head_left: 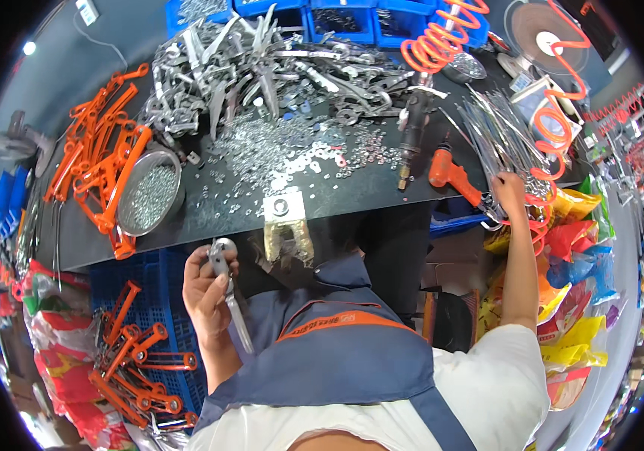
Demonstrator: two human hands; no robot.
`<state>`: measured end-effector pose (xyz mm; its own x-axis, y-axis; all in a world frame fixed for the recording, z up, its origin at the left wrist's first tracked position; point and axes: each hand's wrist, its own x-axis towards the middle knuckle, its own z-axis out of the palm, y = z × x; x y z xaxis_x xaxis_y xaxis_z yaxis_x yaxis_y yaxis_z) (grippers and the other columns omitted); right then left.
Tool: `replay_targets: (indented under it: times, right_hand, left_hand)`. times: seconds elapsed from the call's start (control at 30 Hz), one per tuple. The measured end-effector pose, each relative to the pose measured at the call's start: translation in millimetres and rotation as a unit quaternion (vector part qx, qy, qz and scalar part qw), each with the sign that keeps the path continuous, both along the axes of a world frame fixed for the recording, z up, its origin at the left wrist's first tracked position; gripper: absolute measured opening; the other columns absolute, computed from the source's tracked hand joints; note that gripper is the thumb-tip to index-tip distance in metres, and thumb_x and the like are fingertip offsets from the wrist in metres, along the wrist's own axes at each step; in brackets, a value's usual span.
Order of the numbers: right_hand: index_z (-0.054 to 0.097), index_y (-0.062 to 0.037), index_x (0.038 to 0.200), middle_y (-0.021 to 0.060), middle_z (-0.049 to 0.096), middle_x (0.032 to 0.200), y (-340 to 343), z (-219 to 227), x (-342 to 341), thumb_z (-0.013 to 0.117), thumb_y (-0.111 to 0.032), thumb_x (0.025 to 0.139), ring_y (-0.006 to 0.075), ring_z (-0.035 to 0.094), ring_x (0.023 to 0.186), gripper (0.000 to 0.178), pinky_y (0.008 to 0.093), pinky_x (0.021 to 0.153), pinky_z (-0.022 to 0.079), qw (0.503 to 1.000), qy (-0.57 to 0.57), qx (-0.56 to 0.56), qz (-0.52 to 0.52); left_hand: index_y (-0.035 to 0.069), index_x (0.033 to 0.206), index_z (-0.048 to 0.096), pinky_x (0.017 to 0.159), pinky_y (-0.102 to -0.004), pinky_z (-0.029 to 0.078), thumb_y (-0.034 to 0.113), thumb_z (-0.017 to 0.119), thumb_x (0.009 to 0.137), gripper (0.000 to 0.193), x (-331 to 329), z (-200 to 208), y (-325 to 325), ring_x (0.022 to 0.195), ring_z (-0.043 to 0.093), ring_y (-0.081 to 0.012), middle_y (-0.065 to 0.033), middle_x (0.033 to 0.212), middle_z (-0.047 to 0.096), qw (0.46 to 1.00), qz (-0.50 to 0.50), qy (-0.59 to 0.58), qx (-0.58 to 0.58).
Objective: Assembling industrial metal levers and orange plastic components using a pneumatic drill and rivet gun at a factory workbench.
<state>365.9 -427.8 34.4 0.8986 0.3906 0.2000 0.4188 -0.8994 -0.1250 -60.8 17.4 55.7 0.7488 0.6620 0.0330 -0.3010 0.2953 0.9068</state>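
My left hand [209,289], in front of the table edge, is closed round a silver metal lever with a round head [237,312]. Its narrow end points down towards my apron. At the right end of the table my right hand [510,192] has its fingers curled at the near ends of a bundle of thin metal rods [498,135]; it appears to pinch one or more of them. Beside that hand lies an orange power screwdriver [450,173]. A small metal fixture [284,210] sits at the table's front edge, between my hands.
A heap of silver metal parts [247,71] covers the back, with scattered small washers [277,150] before it. Orange levers [100,150] and a metal bowl [149,192] stand left. An orange coiled hose [551,135] hangs right. Below left is a blue crate [175,293].
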Motion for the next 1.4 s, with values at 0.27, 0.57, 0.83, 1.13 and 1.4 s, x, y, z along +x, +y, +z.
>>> replay_targets:
  times: [0.27,0.57,0.83,1.13,1.4]
  right_hand:
    - [0.055,0.0008,0.101,0.0041,0.053,0.076,58,41,-124,0.053,-0.011,0.093,0.0064,0.042,0.050,0.015,0.0223,0.045,0.033,0.926,0.089,0.365,0.032]
    - [0.064,-0.0050,0.116,0.0062,0.053,0.072,200,76,-233,0.061,0.006,0.082,0.0138,0.053,0.062,0.036,0.0248,0.056,0.042,0.797,0.294,0.255,0.462]
    - [0.063,-0.0064,0.118,0.0085,0.048,0.070,236,96,-236,0.060,0.010,0.079,0.0191,0.053,0.059,0.043,0.0255,0.054,0.043,0.832,0.155,0.111,0.521]
    - [0.060,0.0000,0.120,0.0039,0.063,0.081,242,10,-260,0.064,-0.001,0.083,0.0060,0.053,0.066,0.037,0.0214,0.058,0.044,0.719,0.555,0.310,0.283]
    - [0.061,-0.0023,0.094,0.0024,0.061,0.076,305,21,-258,0.066,-0.006,0.084,0.0056,0.053,0.059,0.012,0.0225,0.052,0.042,0.719,0.424,0.492,0.247]
  left_hand:
    - [-0.006,0.122,0.040,0.087,-0.0325,0.046,0.002,0.060,0.076,0.051,23,12,-2,0.093,0.059,-0.0210,-0.0191,0.105,0.061,1.000,0.022,-0.002,0.013]
    - [-0.005,0.126,0.036,0.087,-0.0293,0.047,0.002,0.061,0.082,0.051,25,7,3,0.098,0.059,-0.0176,-0.0223,0.116,0.059,0.999,0.001,-0.024,0.028]
    - [-0.004,0.126,0.038,0.083,-0.0286,0.048,0.001,0.064,0.079,0.054,2,-3,11,0.098,0.060,-0.0215,-0.0216,0.114,0.059,0.954,0.112,0.104,0.258]
    - [-0.002,0.126,0.042,0.082,-0.0414,0.047,0.000,0.068,0.070,0.062,10,-3,24,0.089,0.060,-0.0324,-0.0206,0.103,0.057,0.786,0.106,0.125,0.596]
    - [-0.002,0.128,0.044,0.102,-0.0544,0.034,0.001,0.071,0.067,0.067,14,26,2,0.123,0.046,-0.0405,-0.0260,0.129,0.049,0.674,0.013,0.000,0.738]
